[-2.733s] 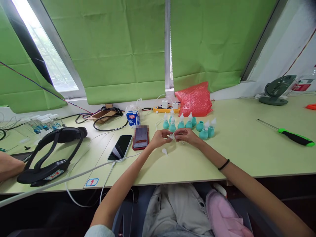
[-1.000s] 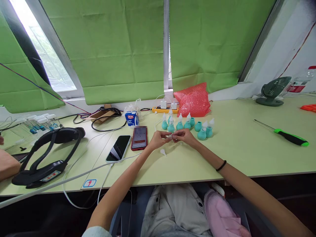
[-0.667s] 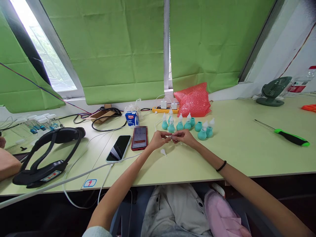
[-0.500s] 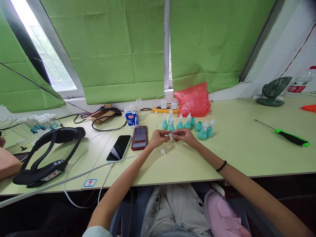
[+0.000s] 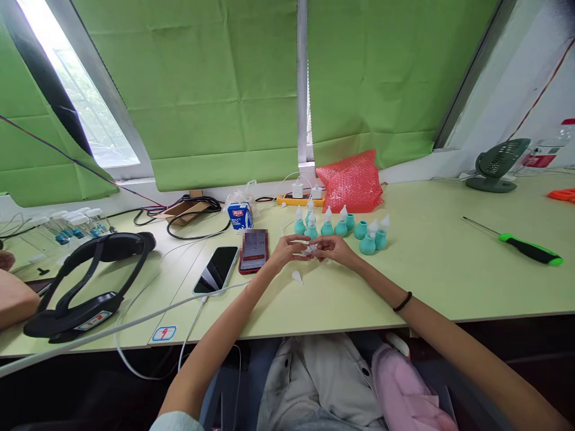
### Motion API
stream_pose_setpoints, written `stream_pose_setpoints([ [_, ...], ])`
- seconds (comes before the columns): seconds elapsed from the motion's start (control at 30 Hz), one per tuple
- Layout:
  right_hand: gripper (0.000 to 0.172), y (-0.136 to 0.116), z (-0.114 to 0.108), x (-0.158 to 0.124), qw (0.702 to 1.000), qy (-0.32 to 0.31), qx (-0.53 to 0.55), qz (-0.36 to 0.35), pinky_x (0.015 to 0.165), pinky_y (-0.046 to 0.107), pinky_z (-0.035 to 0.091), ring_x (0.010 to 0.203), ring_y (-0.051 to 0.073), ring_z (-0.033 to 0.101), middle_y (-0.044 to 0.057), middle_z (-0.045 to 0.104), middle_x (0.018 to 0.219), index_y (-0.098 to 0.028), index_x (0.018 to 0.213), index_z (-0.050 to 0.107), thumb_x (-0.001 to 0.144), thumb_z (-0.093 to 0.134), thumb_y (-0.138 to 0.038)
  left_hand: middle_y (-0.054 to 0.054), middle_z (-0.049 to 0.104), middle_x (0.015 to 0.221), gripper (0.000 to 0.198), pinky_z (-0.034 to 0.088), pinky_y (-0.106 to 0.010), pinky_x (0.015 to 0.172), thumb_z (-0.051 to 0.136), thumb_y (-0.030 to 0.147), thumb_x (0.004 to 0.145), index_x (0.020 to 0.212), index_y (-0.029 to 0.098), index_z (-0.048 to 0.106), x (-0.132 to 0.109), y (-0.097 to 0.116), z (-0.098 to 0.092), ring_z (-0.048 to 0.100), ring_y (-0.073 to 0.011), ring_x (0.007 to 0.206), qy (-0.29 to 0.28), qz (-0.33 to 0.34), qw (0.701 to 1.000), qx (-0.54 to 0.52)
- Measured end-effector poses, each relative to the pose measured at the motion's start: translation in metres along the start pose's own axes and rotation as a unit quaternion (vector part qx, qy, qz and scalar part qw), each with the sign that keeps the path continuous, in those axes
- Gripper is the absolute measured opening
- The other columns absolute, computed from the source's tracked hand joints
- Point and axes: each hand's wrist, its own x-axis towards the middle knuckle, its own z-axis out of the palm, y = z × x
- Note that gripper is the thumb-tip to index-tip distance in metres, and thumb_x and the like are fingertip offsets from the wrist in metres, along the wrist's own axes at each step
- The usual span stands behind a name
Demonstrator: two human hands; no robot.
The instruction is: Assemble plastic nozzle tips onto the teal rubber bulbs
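Observation:
Close together over the table, my left hand (image 5: 286, 249) and my right hand (image 5: 336, 248) both pinch a small translucent white plastic piece (image 5: 309, 251). Fingers cover part of it, so its exact shape is hidden. Just beyond my hands stand several teal rubber bulbs (image 5: 327, 228), most topped with a pointed white tip; these look like nasal aspirators. Two teal bulbs without tips, one of them an open bulb (image 5: 360, 230), are among them. On the tabletop nearer to me lies a loose white cone-shaped tip (image 5: 297, 276).
Left of my hands lie a red-cased phone (image 5: 254, 251) and a dark-screened phone (image 5: 216, 270). A blue milk carton (image 5: 241, 216), red bubble-wrap bag (image 5: 353, 182) and power strip (image 5: 287, 200) stand behind. A black headset (image 5: 90, 287) is far left; a screwdriver (image 5: 516, 240) lies right.
The translucent piece between my fingers has turned from roughly upright to more sideways and shows more. My fingers have shifted slightly around it. The bulbs and the loose tip stay put.

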Motion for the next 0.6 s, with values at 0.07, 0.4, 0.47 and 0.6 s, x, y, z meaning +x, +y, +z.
stream_pose_setpoints([
  [0.07, 0.037, -0.0005, 0.0004, -0.0006, 1.0, 0.005, 0.001, -0.002, 0.049, 0.024, 0.044, 0.047, 0.009, 0.052, -0.001, 0.057, 0.057, -0.015, 0.085, 0.061, 0.056, 0.068, -0.035, -0.006, 0.064, 0.07, 0.026, 0.051, -0.034, 0.068, 0.061, 0.016, 0.064, 0.089, 0.009, 0.057, 0.0006, -0.0003, -0.0002, 0.063, -0.0148, 0.061, -0.001, -0.002, 1.0, -0.004],
  [0.4, 0.036, -0.0046, 0.0042, -0.0023, 1.0, 0.021, 0.008, -0.011, 0.05, 0.024, 0.045, 0.048, 0.009, 0.052, -0.002, 0.057, 0.055, -0.015, 0.085, 0.061, 0.054, 0.069, -0.032, -0.003, 0.06, 0.059, 0.032, 0.05, -0.027, 0.053, 0.063, 0.023, 0.065, 0.093, 0.01, 0.054, 0.0018, -0.0027, -0.003, 0.06, -0.0125, 0.049, -0.024, -0.026, 0.999, 0.004],
  [0.47, 0.037, -0.0038, 0.0042, -0.0022, 1.0, 0.021, 0.01, -0.013, 0.05, 0.024, 0.045, 0.05, 0.01, 0.053, -0.001, 0.058, 0.056, -0.015, 0.086, 0.061, 0.054, 0.069, -0.032, -0.004, 0.061, 0.06, 0.032, 0.048, -0.025, 0.049, 0.062, 0.024, 0.066, 0.093, 0.01, 0.054, 0.0013, -0.0019, -0.0026, 0.059, -0.0122, 0.047, -0.034, -0.034, 0.999, 0.006],
  [0.6, 0.037, -0.0022, 0.0033, -0.0021, 1.0, 0.02, 0.011, -0.017, 0.051, 0.024, 0.046, 0.05, 0.01, 0.053, 0.0, 0.06, 0.058, -0.014, 0.086, 0.061, 0.054, 0.069, -0.031, -0.004, 0.061, 0.062, 0.03, 0.045, -0.022, 0.047, 0.061, 0.023, 0.067, 0.094, 0.011, 0.053, 0.0006, -0.0006, -0.002, 0.058, -0.011, 0.046, -0.046, -0.036, 0.998, 0.004],
])
